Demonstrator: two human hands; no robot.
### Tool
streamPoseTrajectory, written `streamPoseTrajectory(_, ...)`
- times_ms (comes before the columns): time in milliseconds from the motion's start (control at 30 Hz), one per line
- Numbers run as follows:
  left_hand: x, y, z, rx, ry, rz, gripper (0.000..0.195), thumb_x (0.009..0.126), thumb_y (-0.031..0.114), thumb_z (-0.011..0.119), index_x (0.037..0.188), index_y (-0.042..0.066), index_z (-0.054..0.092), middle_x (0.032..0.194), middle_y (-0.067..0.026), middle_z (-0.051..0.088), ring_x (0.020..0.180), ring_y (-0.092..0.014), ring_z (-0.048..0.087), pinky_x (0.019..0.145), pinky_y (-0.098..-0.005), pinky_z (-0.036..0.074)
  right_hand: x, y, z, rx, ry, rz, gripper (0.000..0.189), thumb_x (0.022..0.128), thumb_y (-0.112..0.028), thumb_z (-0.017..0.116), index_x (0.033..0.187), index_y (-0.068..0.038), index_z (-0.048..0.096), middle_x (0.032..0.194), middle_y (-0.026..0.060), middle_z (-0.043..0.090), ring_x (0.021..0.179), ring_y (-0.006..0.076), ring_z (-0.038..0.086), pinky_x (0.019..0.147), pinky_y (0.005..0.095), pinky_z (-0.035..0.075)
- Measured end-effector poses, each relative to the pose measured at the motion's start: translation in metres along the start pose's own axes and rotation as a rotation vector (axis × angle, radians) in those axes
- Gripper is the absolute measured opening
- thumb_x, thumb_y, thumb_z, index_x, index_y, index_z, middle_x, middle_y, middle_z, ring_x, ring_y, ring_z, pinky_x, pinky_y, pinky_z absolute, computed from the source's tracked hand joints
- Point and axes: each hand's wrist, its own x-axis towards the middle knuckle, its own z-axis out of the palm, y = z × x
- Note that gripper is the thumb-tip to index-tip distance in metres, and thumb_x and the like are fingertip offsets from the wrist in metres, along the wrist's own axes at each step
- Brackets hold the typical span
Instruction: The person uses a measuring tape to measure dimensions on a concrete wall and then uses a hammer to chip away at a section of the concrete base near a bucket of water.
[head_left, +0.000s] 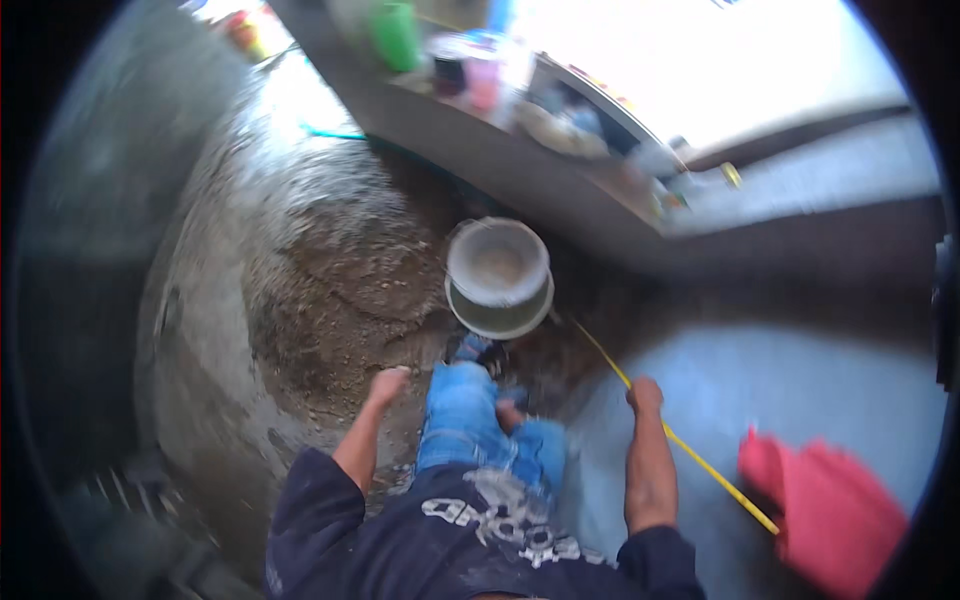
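Observation:
My right hand (645, 394) is closed around a thin yellow pole (720, 480) on the right. The pole slants from beside the buckets back past my forearm to a red cloth (840, 517); what is at its far end is blurred. My left hand (389, 386) hangs at my left side over the wet ground, its fingers curled; blur hides whether they hold anything. In front of my feet, a smaller whitish bucket (499, 259) sits tilted in or on a larger pale bucket (501, 321) that has dark greenish contents.
Rough, wet gravelly ground (337, 300) spreads ahead and left, beside a grey wall (112, 202). A concrete ledge (442, 124) crosses ahead, carrying a green container (396, 36) and blurred tubs and bags. A teal hose (334, 135) runs along its base. Light blue wall (810, 375) is at right.

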Motion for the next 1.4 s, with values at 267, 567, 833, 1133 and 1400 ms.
streamPoseTrajectory(267, -0.067, -0.029, -0.078, -0.125, -0.006, -0.489, 0.048, 0.093, 0.041, 0.048, 0.074, 0.000, 0.064, 0.067, -0.0126, 0.061, 0.068, -0.026, 0.058, 0.064, -0.0421, 0.043, -0.165, 0.018, 0.138, 1.060, -0.418, 0.498, 0.015, 0.082, -0.001, 0.047, 0.092, 0.001, 0.059, 0.067, 0.0156, 0.061, 0.051, 0.0246, 0.061, 0.040, 0.0379, 0.048)
streamPoseTrajectory(567, -0.040, 0.202, -0.077, -0.451, -0.159, -0.001, 0.043, 0.094, 0.044, 0.051, 0.070, 0.009, 0.058, 0.061, 0.0028, 0.048, 0.056, -0.008, 0.042, 0.050, -0.0265, 0.033, -0.295, -0.010, 0.226, 1.389, -0.332, 0.544, 0.018, 0.087, -0.004, 0.042, 0.100, -0.002, 0.055, 0.070, 0.0086, 0.059, 0.050, 0.0163, 0.055, 0.040, 0.0315, 0.046)
streamPoseTrajectory(833, -0.164, 0.248, 0.003, -0.235, -0.472, 0.210, 0.041, 0.093, 0.046, 0.054, 0.083, 0.007, 0.064, 0.066, 0.0042, 0.049, 0.060, -0.006, 0.042, 0.054, -0.0245, 0.035, -0.308, 0.008, 0.223, 1.541, 0.173, 0.248, 0.023, 0.090, -0.009, 0.049, 0.111, -0.005, 0.057, 0.073, 0.0049, 0.060, 0.056, 0.0117, 0.056, 0.049, 0.0283, 0.049)
streamPoseTrajectory(1133, -0.292, 0.281, 0.064, -0.299, -0.701, 0.523, 0.058, 0.089, 0.034, 0.066, 0.135, 0.005, 0.046, 0.107, -0.0070, 0.059, 0.097, -0.016, 0.054, 0.084, -0.0297, 0.043, -0.349, -0.017, 0.143, 1.388, 0.423, -0.522, 0.024, 0.088, -0.008, 0.059, 0.111, -0.004, 0.059, 0.095, 0.0137, 0.066, 0.089, 0.0257, 0.066, 0.077, 0.0347, 0.050)
streamPoseTrajectory(1400, -0.316, 0.253, 0.022, -0.154, -0.078, 0.836, 0.013, 0.094, 0.010, 0.054, 0.097, 0.005, 0.066, 0.077, -0.0076, 0.061, 0.070, -0.016, 0.056, 0.065, -0.0292, 0.045, -0.342, -0.084, 0.109, 1.262, 0.483, -0.858, 0.031, 0.088, -0.013, 0.057, 0.118, -0.006, 0.058, 0.112, 0.0179, 0.062, 0.109, 0.0344, 0.057, 0.094, 0.0387, 0.045)
